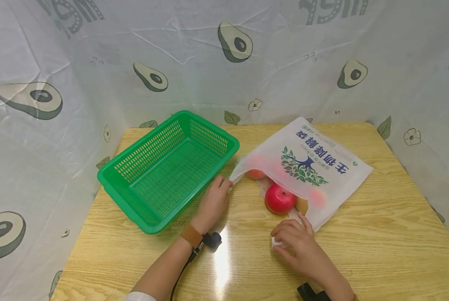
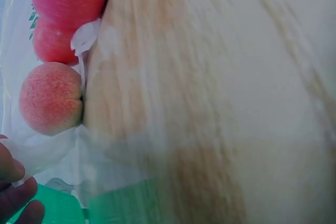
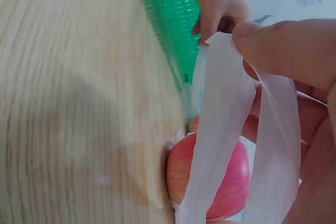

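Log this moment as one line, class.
left hand: pinches white bag; right hand: grips same bag; red apple: at bag mouth; green basket: beside left hand

Both hands (image 1: 214, 201) (image 1: 298, 247) on white bag (image 1: 322, 184)

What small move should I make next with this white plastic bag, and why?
Perhaps draw back the mouth of the white plastic bag: your left hand and right hand both grip it, and the round red apple is exposed, but the head view shows the fuzzy pinkish peach partly covered.
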{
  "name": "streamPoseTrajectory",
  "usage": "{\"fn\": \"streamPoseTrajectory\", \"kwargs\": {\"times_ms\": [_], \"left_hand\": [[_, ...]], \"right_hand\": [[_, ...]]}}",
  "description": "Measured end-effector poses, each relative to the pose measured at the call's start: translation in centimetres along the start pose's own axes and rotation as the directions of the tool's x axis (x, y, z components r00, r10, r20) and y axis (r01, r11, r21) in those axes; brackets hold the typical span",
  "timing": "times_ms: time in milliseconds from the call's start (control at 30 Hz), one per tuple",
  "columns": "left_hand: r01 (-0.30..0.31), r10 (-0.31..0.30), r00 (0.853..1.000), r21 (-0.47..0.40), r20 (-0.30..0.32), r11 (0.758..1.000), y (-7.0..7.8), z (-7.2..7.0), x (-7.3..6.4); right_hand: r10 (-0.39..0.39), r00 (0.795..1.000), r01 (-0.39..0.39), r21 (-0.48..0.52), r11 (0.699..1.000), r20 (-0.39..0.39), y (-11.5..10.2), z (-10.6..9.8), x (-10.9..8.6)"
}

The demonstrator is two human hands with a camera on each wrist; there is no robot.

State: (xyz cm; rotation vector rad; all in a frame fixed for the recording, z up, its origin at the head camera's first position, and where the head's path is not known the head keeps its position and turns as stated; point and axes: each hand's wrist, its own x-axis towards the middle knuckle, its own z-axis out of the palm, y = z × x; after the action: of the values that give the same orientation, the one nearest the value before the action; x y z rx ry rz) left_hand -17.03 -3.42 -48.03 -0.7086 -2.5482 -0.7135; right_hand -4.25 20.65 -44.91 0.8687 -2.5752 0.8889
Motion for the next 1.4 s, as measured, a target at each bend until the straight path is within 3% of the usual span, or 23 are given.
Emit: {"fn": "streamPoseTrajectory", "kwargs": {"times_ms": [200,367,533,833,1400], "left_hand": [[-0.019,0.020,1.000,-0.017,0.013,1.000,0.3,-0.4,0.1],[-0.028,0.028,0.999,-0.039,0.015,0.999,0.6,-0.6,0.2],[-0.026,0.026,1.000,-0.041,0.001,0.999,0.9,-0.9,0.2],[-0.015,0.014,1.000,-0.051,-0.022,0.999,1.2,-1.5,0.3],[-0.064,0.056,0.995,-0.099,-0.084,0.993,1.6,-3.4,1.0]], "right_hand": [[0.030,0.999,-0.031,-0.010,0.999,-0.021,-0.3,-0.2,0.3],[0.083,0.996,-0.079,-0.090,0.993,0.039,-0.2,0.5,0.6],[0.151,0.981,-0.135,-0.134,0.982,0.119,0.3,1.5,0.9],[0.259,0.952,-0.234,-0.156,0.960,0.166,0.7,1.8,1.7],[0.316,0.937,-0.290,-0.174,0.941,0.150,0.5,1.4,1.9]]}}
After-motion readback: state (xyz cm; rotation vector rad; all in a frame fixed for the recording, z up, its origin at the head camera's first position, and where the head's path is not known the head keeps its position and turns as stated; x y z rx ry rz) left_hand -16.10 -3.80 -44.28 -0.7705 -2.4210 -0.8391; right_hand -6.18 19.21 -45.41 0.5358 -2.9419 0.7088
